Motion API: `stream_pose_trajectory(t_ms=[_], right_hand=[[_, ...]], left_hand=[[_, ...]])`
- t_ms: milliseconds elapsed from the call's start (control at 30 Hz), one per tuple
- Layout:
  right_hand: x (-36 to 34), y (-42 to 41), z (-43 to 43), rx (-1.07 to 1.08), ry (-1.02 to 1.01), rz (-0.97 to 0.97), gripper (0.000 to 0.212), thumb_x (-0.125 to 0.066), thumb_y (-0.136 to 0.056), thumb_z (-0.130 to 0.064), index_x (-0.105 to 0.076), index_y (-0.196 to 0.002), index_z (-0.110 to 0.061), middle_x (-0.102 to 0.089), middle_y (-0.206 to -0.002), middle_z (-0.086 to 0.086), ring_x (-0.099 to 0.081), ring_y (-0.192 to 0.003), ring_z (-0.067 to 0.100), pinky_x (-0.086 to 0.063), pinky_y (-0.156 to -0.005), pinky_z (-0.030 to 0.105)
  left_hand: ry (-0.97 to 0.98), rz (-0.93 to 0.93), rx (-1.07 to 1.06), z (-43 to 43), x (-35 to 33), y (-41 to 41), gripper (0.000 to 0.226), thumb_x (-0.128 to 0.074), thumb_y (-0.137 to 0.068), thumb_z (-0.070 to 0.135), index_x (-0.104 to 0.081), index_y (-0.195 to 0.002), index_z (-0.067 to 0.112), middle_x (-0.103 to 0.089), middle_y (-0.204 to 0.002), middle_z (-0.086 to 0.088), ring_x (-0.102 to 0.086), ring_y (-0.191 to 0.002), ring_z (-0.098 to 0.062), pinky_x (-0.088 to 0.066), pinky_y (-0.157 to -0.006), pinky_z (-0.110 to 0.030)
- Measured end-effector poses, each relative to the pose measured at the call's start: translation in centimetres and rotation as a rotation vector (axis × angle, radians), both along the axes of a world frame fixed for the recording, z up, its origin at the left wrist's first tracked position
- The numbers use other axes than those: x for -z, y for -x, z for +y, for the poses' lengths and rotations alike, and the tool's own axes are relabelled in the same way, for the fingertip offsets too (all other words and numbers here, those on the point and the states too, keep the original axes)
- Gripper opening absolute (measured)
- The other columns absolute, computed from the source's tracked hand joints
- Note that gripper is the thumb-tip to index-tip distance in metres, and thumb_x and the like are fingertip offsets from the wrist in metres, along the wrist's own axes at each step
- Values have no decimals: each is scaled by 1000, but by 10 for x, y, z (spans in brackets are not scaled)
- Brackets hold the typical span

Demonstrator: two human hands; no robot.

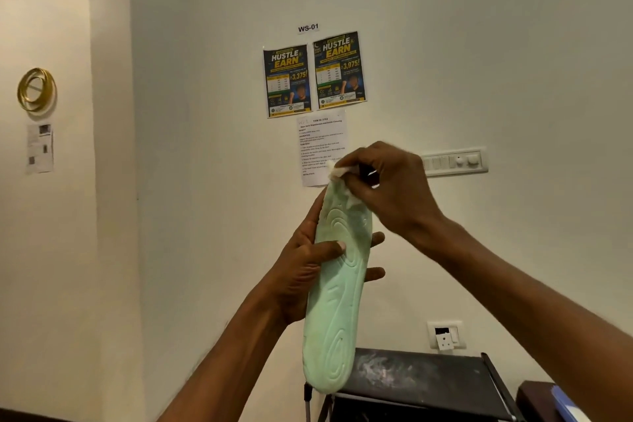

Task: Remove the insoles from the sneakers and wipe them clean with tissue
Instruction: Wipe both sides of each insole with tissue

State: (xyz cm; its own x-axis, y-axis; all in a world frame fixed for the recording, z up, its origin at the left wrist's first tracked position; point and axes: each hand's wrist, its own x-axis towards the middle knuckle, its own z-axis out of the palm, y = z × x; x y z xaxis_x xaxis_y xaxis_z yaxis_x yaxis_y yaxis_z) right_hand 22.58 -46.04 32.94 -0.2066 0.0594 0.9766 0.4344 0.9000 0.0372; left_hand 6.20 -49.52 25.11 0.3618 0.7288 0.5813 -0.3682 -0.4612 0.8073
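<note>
The person holds a pale green insole [337, 288] upright in front of the wall, its ridged underside facing the camera and its rounded lower end hanging just above a dark shelf [421, 377] at the lower right. The left hand [301, 271] wraps the insole around its middle from the left: the thumb lies across the near face and the fingertips show past the right edge, so this grip is closed around the insole. The right hand [387, 188] comes in from the right at the top end, its grip pinching a crumpled white tissue [337, 172] against the insole's upper tip. Both forearms reach up from the bottom of the view. Farther back, the cream wall carries two dark posters [315, 75], a printed sheet [320, 144] beneath them, a switch plate [454, 163] to the right and a wall socket [445, 335] lower down. At far left hangs a gold ring ornament [37, 90].
</note>
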Motion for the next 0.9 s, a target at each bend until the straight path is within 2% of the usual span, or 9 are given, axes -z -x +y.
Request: stream_pose_trajectory(t_ms=[67, 133, 233, 367, 500, 567, 700, 800, 900], right_hand=[[12, 5, -8, -38, -13, -129, 20, -77, -84, -7, -77, -104, -12, -71, -98, 3, -63, -85, 7, -54, -84, 13], [13, 5, -8, -19, -45, -183, 21, -77, -83, -4, -76, -103, -10, -70, -98, 6, -60, -87, 7, -48, -85, 10], [-2, -2, 6, 42, 15, -18, 19, -76, -85, -7, -77, -103, -9, -71, -97, 9, -59, -86, 8, -53, -83, 17], [5, -4, 11, 50, 106, 2, 18, -76, -86, -15, -78, -105, -14, -71, -95, 0, -60, -78, 5, -41, -74, 0], [15, -12, 17, 18, 319, 38, 15, -77, -85, -18, -80, -99, -23, -74, -84, -9, -66, -70, -1, -43, -61, 0], [11, -9, 14, -3, 313, 37, 15, -77, -85, -20, -80, -99, -23, -76, -89, -9, -65, -72, -6, -44, -63, 0], [-5, 9, 2, 1, 182, 17, 20, -77, -85, -22, -78, -105, -20, -75, -104, -3, -62, -84, -2, -50, -82, 8], [-4, 3, 7, 39, 232, 41, 17, -76, -86, -19, -78, -103, -20, -76, -97, -4, -62, -74, -5, -44, -70, -3], [12, -10, 15, 38, 345, 49, 14, -74, -85, -18, -80, -97, -23, -76, -84, -7, -68, -73, -1, -46, -63, 1]], left_hand=[[36, -50, -26, -1, 0, 0, 79, -44, -97, -14, -44, -153, 42, -58, -147, -15, -60, -127, -49, -40, -99, -81], [38, -63, -44, 0, 2, 1, 80, -44, -96, -14, -44, -153, 41, -59, -147, -14, -61, -127, -49, -40, -98, -82], [7, -22, -19, 3, 3, 2, 84, -40, -93, -17, -40, -155, 39, -46, -155, -22, -51, -135, -54, -32, -102, -85], [9, -19, -2, 4, 1, 5, 85, -43, -91, -17, -40, -155, 38, -41, -157, -25, -49, -137, -54, -30, -102, -87], [23, -65, 3, 4, 7, 8, 82, -43, -93, -17, -43, -154, 38, -45, -155, -25, -49, -137, -52, -36, -100, -84], [29, -65, -5, 7, 7, 7, 82, -46, -92, -16, -44, -153, 39, -45, -155, -24, -48, -138, -52, -36, -100, -84], [26, -82, 4, 10, 4, 2, 80, -48, -93, -15, -44, -153, 38, -48, -154, -21, -47, -140, -51, -31, -101, -86], [7, -97, 8, 7, 2, 4, 78, -47, -95, -14, -44, -153, 37, -47, -154, -22, -46, -141, -51, -33, -101, -85], [-6, -102, 11, 5, 4, 10, 76, -45, -97, -13, -44, -153, 37, -48, -154, -23, -47, -140, -50, -35, -101, -84]])
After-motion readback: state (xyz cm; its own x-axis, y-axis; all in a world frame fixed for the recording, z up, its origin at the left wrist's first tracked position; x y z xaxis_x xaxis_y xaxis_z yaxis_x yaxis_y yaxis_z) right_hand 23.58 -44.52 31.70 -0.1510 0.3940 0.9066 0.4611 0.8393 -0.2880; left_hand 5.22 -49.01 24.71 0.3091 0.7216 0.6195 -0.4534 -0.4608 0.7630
